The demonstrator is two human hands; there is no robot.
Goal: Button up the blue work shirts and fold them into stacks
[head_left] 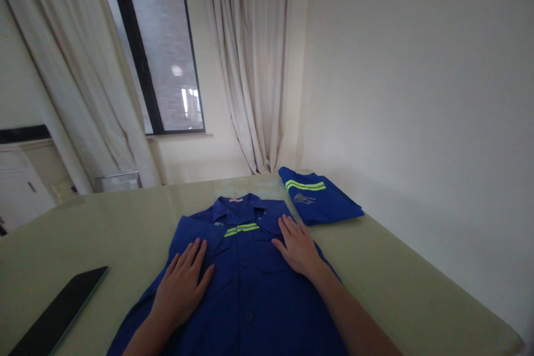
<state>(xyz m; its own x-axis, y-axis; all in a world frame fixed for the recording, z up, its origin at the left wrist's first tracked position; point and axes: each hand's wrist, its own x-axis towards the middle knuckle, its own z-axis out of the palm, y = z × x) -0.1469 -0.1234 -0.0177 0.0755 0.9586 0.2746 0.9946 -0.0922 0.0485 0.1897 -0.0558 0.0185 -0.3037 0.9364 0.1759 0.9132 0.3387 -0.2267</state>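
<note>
A blue work jacket [246,300] with a yellow-green reflective stripe across the chest lies front up, its collar pointing away from me. My left hand [183,283] rests flat on its left side, fingers stretched out. On the right side, my right hand [298,247] also lies flat on the cloth near the chest and shoulder, fingers extended. The lower end of the jacket runs out of view at the bottom. Beyond my right hand is a folded blue garment [329,203] with a similar stripe and a grey print.
A pale green covered table [137,233] bears the clothes. A dark flat panel with a light edge [62,311] lies at the lower left. Behind the table are a window [164,50], curtains [254,67] and, on the right, a plain wall [417,94].
</note>
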